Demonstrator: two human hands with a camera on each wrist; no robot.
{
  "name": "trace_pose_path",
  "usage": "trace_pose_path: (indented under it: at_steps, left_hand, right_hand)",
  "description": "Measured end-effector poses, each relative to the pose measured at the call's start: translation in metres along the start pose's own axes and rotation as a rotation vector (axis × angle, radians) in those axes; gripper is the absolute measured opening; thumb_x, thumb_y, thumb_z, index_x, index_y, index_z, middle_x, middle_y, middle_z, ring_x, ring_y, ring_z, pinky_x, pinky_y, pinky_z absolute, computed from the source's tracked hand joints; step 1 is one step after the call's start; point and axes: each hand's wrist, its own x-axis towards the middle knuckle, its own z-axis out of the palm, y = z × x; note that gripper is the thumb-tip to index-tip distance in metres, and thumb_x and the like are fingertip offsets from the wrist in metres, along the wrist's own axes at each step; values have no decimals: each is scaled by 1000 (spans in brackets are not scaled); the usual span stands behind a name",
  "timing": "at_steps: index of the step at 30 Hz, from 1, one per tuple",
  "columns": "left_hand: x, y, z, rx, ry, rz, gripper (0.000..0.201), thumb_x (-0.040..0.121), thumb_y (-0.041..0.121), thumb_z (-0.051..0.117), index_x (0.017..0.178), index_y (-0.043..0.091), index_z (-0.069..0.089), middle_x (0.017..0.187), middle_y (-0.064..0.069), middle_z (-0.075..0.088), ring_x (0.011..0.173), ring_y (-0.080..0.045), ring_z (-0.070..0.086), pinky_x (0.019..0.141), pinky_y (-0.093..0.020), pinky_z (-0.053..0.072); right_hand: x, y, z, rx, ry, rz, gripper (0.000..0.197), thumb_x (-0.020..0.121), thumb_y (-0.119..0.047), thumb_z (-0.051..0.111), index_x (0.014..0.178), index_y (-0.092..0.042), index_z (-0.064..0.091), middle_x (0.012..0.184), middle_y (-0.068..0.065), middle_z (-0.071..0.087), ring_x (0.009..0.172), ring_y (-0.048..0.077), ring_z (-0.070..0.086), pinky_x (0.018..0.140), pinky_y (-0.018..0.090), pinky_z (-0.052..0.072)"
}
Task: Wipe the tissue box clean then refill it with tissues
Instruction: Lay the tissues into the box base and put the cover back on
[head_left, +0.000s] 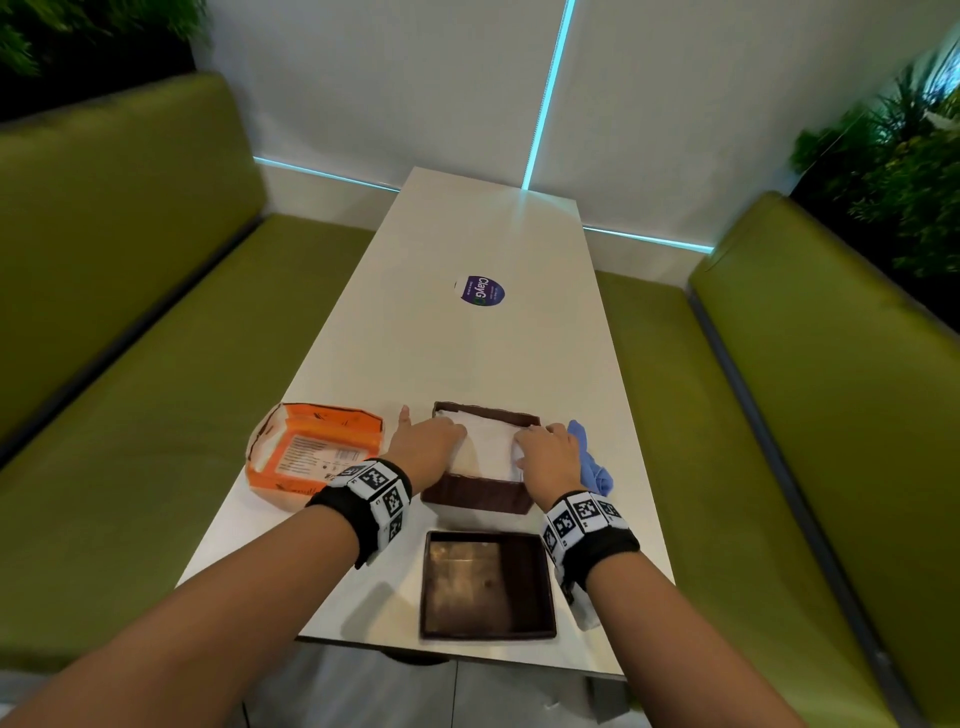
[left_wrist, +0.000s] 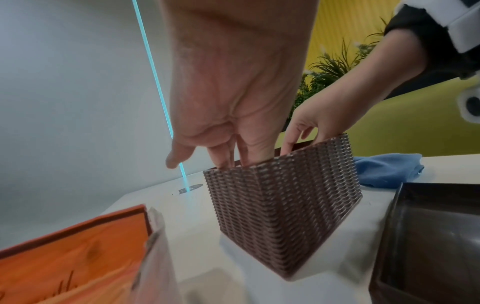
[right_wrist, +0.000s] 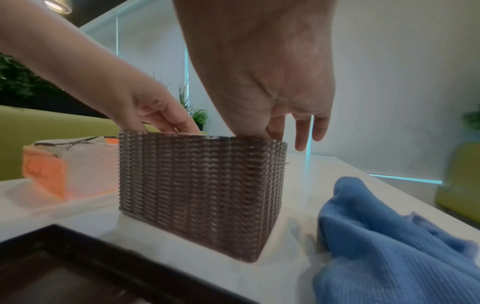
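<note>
Lid (head_left: 488, 584) near; tissues (head_left: 493, 441) head-only.

White table (head_left: 483, 234), long, running away toward white wall (head_left: 389, 78). Round purple sticker (head_left: 481, 291) stuck on tabletop, well beyond near end. Green padded benches on both sides: left bench (head_left: 130, 338), right bench (head_left: 805, 389). Glowing cyan light strip (head_left: 549, 93) running up wall, more cyan lines low along wall. Dark green plants in upper left corner (head_left: 78, 26) and behind right bench (head_left: 893, 156).
</note>
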Motion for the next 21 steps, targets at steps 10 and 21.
trace_pose_path:
  at_steps: [10, 21]
  left_hand:
    - [-19, -13, 9, -341, 218, 147, 30, 98, 14, 47, 124, 15, 62, 132, -1, 55, 124, -17, 49, 103, -31, 43]
    - [-28, -11, 4, -163, 169, 140, 34, 100, 26, 42, 130, 25, 56, 139, 5, 53, 128, -17, 48, 107, -42, 30]
  right_hand:
    - [-11, 4, 1, 137, 46, -20, 28, 92, -17, 45, 116, -18, 61, 120, 2, 60, 112, 28, 50, 94, 38, 41]
    - [-20, 4, -12, 239, -129, 24, 42, 100, -31, 37, 141, -24, 43, 151, -3, 40, 143, 32, 22, 114, 44, 22]
